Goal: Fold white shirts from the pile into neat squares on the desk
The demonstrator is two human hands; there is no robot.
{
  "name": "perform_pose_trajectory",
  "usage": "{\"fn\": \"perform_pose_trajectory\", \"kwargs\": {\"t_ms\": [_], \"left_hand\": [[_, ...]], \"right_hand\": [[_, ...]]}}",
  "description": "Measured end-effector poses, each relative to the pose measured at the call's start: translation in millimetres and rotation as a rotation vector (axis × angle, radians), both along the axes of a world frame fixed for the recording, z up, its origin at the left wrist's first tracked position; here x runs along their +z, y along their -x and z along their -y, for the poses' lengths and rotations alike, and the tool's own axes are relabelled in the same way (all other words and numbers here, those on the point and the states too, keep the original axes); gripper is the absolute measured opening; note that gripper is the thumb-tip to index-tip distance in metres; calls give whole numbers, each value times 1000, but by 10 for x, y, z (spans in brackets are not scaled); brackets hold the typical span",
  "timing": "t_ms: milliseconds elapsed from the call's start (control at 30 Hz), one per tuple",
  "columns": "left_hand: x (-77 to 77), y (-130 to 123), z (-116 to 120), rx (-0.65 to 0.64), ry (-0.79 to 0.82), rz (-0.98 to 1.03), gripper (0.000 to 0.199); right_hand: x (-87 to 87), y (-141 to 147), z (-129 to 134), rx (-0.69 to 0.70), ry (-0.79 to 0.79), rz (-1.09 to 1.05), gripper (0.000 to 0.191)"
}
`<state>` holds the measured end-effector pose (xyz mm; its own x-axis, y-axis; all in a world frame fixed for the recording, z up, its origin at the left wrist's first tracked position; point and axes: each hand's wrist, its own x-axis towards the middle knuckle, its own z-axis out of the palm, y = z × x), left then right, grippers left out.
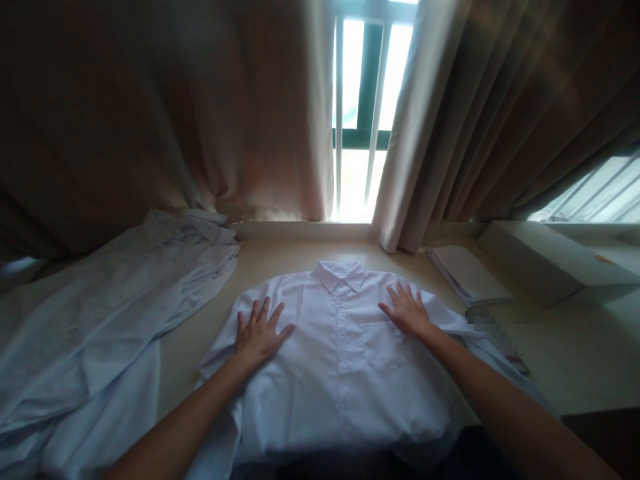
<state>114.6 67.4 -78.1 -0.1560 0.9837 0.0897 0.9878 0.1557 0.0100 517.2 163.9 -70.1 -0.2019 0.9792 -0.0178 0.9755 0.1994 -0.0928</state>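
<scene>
A white button-up shirt [320, 360] lies front side up on the pale table, its collar toward the window and its lower part hanging toward me. My left hand [260, 335] rests flat on the shirt's left chest area near the sleeve, fingers spread. On the other side, my right hand [407, 310] lies spread below the shoulder, just above the chest pocket. Neither hand grips the cloth. The shirt's bottom edge drops out of sight at the near side of the table.
More white garments [115, 293] are heaped at the left. To the right are a stack of papers [470, 273], a long pale box [555, 257] and a partly blurred flat object [500, 340]. Brown curtains [270, 120] hang around a barred window [360, 100] behind the table [575, 367].
</scene>
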Motion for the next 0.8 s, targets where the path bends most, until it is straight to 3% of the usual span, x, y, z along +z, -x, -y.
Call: {"fn": "perform_pose_trajectory", "kwargs": {"t_ms": [200, 500, 800], "left_hand": [[-88, 144, 135, 35, -28, -16, 69], [-92, 123, 122, 22, -36, -44, 69], [-41, 99, 146, 37, -46, -64, 66]], "right_hand": [[-236, -208, 141, -51, -45, -14, 75], [-187, -132, 120, -83, 8, 28, 73], [-186, -108, 145, -80, -35, 30, 71]]}}
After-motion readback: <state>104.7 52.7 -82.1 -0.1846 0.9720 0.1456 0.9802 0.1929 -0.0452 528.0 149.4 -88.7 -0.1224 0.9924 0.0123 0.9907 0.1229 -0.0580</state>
